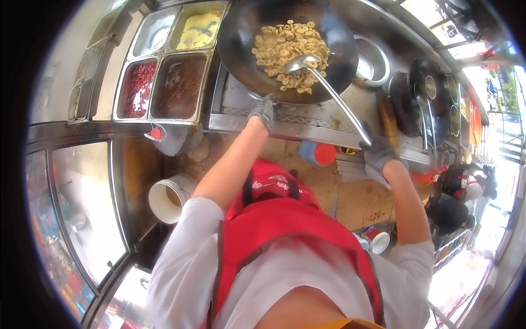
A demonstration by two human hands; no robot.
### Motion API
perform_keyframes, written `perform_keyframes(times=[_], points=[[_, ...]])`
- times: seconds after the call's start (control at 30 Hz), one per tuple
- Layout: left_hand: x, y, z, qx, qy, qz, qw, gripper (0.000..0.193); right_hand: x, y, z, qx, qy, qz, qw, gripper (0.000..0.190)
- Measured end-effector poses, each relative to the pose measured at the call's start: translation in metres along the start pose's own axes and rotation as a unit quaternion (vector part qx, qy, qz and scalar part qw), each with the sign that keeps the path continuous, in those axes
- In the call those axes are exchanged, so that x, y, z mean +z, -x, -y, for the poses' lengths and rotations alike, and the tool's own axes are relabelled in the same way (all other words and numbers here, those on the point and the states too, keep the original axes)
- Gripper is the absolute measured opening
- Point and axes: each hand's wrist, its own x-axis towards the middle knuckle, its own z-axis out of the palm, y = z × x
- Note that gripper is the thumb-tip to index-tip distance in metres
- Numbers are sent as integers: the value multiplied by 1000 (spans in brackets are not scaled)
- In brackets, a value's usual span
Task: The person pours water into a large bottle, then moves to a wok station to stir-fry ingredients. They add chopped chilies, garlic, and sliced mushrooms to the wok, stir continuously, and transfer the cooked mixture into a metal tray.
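A large dark wok (242,61) sits on the metal stove, holding a heap of small tan ring-shaped food pieces (287,45). My left hand (263,111), in a grey glove, grips the wok at the loop handle on its near rim. In my right hand (379,151), gloved in dark grey, is the end of a long metal ladle (339,100). The ladle slants up and left into the wok. Its bowl rests among the food pieces, one or more of them lying in it.
Left of the wok stand metal pans with yellow food (199,28), red pieces (139,88) and dark red seasoning (178,86). A metal basin (372,61) lies right of it, with stacked dark woks (427,98) beyond. Below are a white bucket (166,200) and a red-capped container (324,154).
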Motion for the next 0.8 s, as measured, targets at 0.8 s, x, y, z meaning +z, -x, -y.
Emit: perform_keyframes(times=[0.8], points=[[-9,159,-18,-42,-188,122,974,38,371,-259,12,159,-933,-47,321,12]])
